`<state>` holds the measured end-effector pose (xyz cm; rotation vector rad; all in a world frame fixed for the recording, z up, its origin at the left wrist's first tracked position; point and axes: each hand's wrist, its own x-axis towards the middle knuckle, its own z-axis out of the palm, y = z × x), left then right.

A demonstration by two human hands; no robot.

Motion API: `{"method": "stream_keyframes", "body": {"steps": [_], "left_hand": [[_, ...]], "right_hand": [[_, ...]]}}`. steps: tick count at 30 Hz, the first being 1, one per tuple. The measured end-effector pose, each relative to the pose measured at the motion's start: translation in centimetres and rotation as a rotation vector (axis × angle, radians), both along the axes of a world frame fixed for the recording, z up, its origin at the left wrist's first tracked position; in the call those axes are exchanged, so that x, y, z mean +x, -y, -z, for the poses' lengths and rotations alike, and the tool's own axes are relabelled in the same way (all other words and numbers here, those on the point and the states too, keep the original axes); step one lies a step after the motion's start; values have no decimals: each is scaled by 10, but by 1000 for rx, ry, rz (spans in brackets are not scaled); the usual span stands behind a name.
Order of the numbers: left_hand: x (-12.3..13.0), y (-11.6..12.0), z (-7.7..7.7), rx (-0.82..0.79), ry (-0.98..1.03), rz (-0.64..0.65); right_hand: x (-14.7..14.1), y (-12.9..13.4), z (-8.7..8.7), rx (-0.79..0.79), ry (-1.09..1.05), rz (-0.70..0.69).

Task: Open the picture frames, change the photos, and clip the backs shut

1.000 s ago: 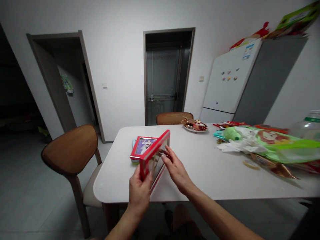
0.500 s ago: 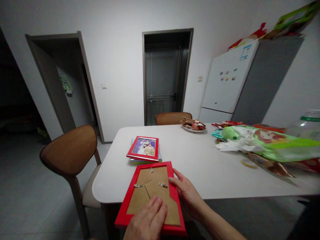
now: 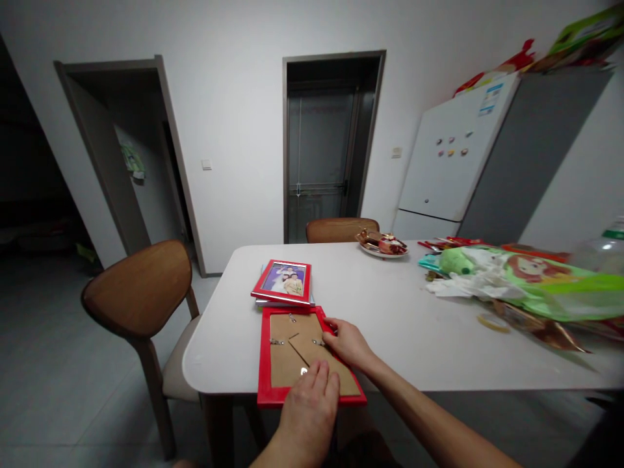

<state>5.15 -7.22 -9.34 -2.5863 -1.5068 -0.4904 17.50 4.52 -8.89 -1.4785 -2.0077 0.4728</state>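
A red photo frame (image 3: 264,364) lies face down at the table's near edge, its lower part jutting past that edge. Its brown backing board (image 3: 287,364) bears small metal clips and a dark diagonal slit. My left hand (image 3: 309,406) rests flat across the lower right of the board, fingers together and thumb hidden. At the upper right side, my right hand (image 3: 351,346) is closed on the frame's edge, thumb and fingertips beside the right clip (image 3: 318,342). Just beyond, a second red frame with a photo of people (image 3: 285,281) lies face up on a small stack.
The white table (image 3: 390,325) carries a plate of wrapped snacks (image 3: 383,246) at its far side. Green plastic packaging (image 3: 550,276), tissues and a tape roll (image 3: 492,324) crowd the right. Wooden chairs stand at left (image 3: 141,292) and behind (image 3: 341,230).
The face-down frame has moved away from me and settled lower, onto the table edge, turning slightly. Both hands have moved with it; the right hand now reaches closer to the side clip.
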Motion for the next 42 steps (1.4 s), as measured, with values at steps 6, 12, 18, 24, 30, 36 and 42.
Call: {"method": "stream_keyframes", "body": {"steps": [6,12,18,24,30,36,42], "left_hand": [[-2,1,14,-41,71,13],[-40,14,-12,-188,195,-82],[-61,12,-13,-205,227,-154],[-60,14,-8,-179,302,-128],[-61,17,-11,-199,380,-135],[-57,20,-11,-188,391,-143],[-56,17,-6,-152,386,-136]], "right_hand": [[1,0,10,110,207,14],[-6,-3,-3,148,247,10],[-40,-34,-20,112,238,-95],[-47,-50,-23,80,251,-60],[-23,-23,-28,43,268,-195],[-1,3,-11,71,355,-250],[-5,9,-4,154,345,-156]]}}
